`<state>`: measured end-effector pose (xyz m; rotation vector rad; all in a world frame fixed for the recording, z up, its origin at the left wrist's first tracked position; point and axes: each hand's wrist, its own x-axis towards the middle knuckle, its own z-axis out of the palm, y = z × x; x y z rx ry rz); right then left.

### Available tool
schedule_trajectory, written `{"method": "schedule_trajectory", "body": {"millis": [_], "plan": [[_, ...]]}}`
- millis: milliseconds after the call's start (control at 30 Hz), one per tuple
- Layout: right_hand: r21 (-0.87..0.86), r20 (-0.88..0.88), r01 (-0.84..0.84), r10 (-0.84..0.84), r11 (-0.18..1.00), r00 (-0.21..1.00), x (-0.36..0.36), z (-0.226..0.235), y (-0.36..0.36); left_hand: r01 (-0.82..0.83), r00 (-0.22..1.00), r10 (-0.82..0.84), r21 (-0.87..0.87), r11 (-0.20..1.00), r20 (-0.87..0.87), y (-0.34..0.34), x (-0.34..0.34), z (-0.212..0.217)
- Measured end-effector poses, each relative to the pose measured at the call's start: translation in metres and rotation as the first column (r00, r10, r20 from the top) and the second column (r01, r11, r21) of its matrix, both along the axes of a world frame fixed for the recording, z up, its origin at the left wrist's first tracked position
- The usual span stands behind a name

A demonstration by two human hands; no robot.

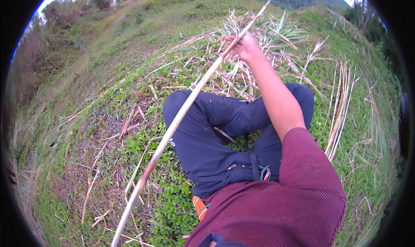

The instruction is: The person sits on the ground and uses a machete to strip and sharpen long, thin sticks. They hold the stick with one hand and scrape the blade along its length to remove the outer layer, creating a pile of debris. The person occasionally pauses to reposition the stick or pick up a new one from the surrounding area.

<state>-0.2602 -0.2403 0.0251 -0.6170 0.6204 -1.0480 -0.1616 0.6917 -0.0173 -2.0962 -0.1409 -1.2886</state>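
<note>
One long pale stalk [183, 111] slants across the middle of the view, its thin tip at the upper right and its other end running off at the lower left. A reddish-brown band marks its lower part. Near the tip it passes across the right hand [245, 47], between thumb and fingers [230, 41]; these are partly spread and loosely bent, touching the stalk or just beside it, and I cannot tell whether they grip. The left hand is out of view, so the state of its fingers cannot be told.

Below the stalk sit the person's bent legs in dark trousers [212, 154], one knee crossed over by it. A short stick [225, 134] lies between the legs. Beyond the knees spreads a heap of dry husks and leaves [242, 80], partly hidden by the hand and forearm. To the right, a row of thin cut stalks [340, 111] lies on the grass [164, 199], near the knee but apart from it. An orange item [200, 207] shows at the waist, beside the maroon shirt [276, 212]. Loose dry stems are scattered at the left, and brushy growth [65, 20] stands farther back. On the trousers, a small pale mark [172, 142] is too small to read.
</note>
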Motion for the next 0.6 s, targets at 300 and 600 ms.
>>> {"method": "schedule_trajectory", "body": {"millis": [300,600], "plan": [[-0.382,-0.61,-0.121,-0.152,0.916,0.778,-0.05,-0.051,-0.001,0.405,0.067,-0.993,-0.906,0.12,-0.102,-0.615,0.038,0.029],[-0.268,-0.95,-0.683,-0.306,0.679,0.069,-0.089,-0.192,-0.037,0.383,-0.358,-0.701,-0.782,0.492,-0.617,-0.87,0.177,-0.078]]}}
